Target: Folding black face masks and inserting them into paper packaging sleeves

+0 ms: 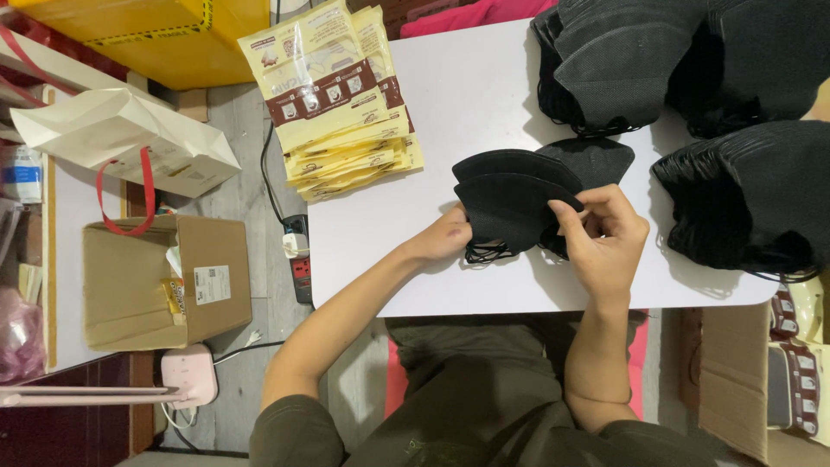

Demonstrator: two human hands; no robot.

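The right hand (605, 238) has its grip pinched together on the right edge of a small stack of folded black masks (510, 203), thumb and fingertips closed on the top layers near the stack's right tip, while the left hand (445, 238) has its grip clamped on the same stack from the lower left, its fingers mostly hidden beneath the fabric. The stack lies between the two hands, just above the white surface (450, 104), with its long axis running left to right from one grip to the other and its curved fold toward the far side; thin ear loops (486, 253) dangle from its lower edge by the left hand. Both hands touch it, so neither is nearer. Another black mask (596, 158) lies flat just behind, partly covered. Further out, large heaps of black masks (743, 195) fill the right and far right of the surface, and a fanned pile of yellow packets (337, 104) sits at the far left corner
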